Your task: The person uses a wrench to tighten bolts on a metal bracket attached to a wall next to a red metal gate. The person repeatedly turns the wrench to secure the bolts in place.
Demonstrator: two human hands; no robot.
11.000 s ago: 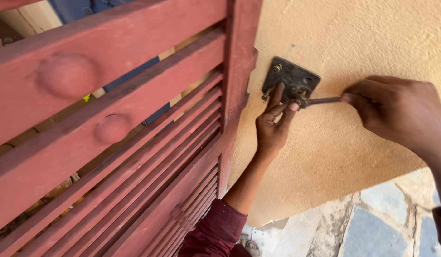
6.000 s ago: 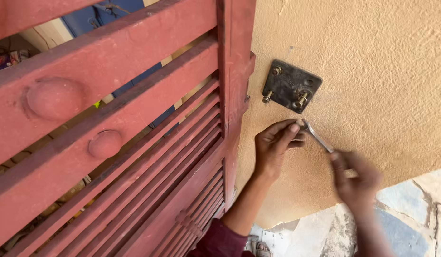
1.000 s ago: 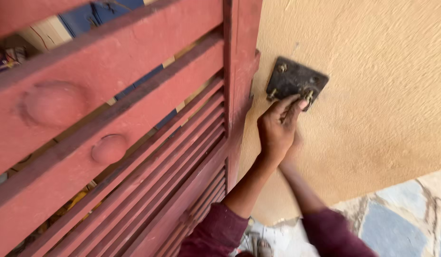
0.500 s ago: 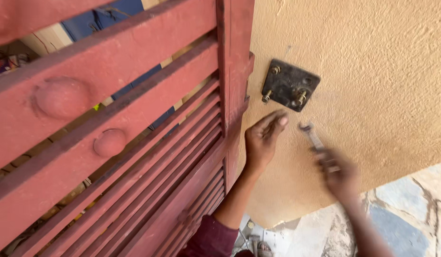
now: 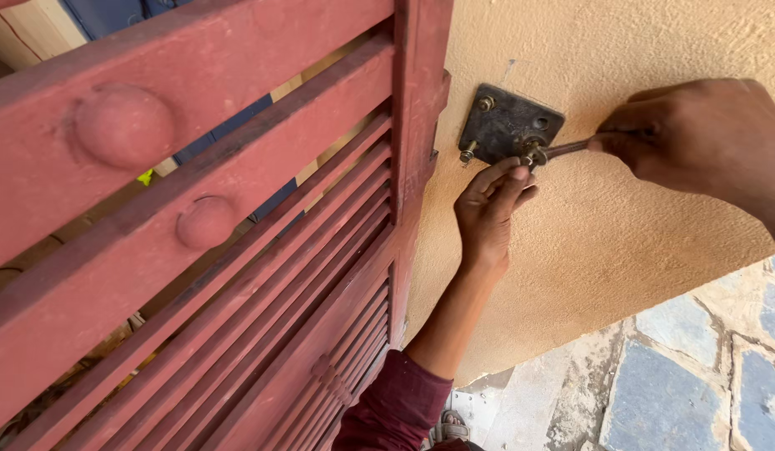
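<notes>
A dark metal plate (image 5: pixel 506 125) with bolts is fixed to the tan plastered wall beside a red slatted gate (image 5: pixel 237 250). My right hand (image 5: pixel 696 138) grips a metal wrench (image 5: pixel 563 150) whose head sits on a bolt at the plate's lower right. My left hand (image 5: pixel 492 209), in a maroon sleeve, reaches up from below with its fingertips touching the same bolt and the wrench head.
The red wooden gate with round knobs fills the left half of the view, its post (image 5: pixel 421 150) right next to the plate. The rough tan wall (image 5: pixel 621 234) curves down to grey stone paving (image 5: pixel 680 384) at the lower right.
My right hand has risen from below with the wrench and set it on the plate's bolt. My left hand has moved up to the bolt.
</notes>
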